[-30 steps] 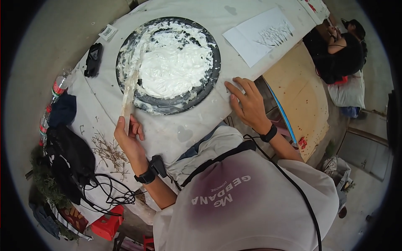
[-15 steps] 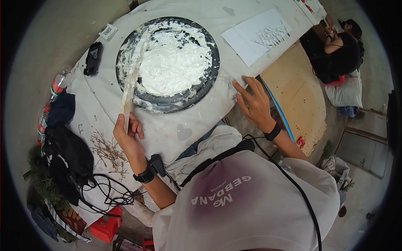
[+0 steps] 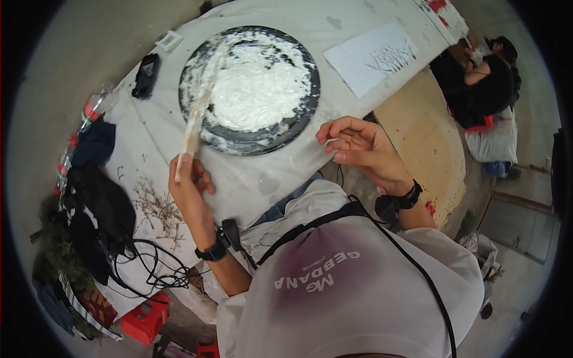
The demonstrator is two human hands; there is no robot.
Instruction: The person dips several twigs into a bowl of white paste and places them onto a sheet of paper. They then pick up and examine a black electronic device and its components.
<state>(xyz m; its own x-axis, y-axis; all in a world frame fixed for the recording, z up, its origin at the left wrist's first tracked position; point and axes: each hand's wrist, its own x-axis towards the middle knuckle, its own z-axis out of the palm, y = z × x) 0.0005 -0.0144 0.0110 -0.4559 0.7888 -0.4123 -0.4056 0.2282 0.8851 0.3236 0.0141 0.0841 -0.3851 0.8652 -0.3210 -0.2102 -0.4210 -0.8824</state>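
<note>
Presently, the white-covered table (image 3: 236, 186) bears a round black tray (image 3: 262, 145) coated in white paste (image 3: 256, 89). Right hand (image 3: 375, 150) near it, apparently empty, fingers loosely curled; left hand (image 3: 190, 182) pinches a flat stick (image 3: 193, 128), far end in paste. Step judged: spreading; another stroke would call for a firm, low stick.

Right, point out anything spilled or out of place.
Loose twigs lie strewn like litter near the left hand, and a grey, stain-like patch marks the white table cover near the round tray.
</note>
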